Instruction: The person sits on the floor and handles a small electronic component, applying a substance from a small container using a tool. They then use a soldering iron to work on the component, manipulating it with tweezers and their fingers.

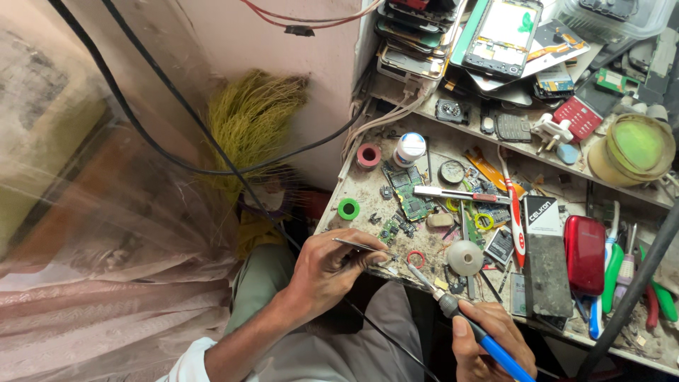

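My left hand (327, 272) pinches thin metal tweezers (362, 247) whose tips reach a small part at the near edge of the workbench (368, 187). A blue-handled soldering iron (467, 322) sits in my right hand (488, 339), its metal tip pointing up-left toward the same spot near a small red ring (416, 258). Both tool tips meet close together over the bench edge, just in front of a green circuit board (409, 192).
The bench is crowded: green tape roll (348, 209), red tape roll (368, 155), white bottle (409, 148), red phone (584, 253), dark battery block (548, 265), screwdrivers at right. A shelf above holds stacked phone parts (498, 28) and a green-lidded jar (634, 147). Black cables (177, 106) cross the left.
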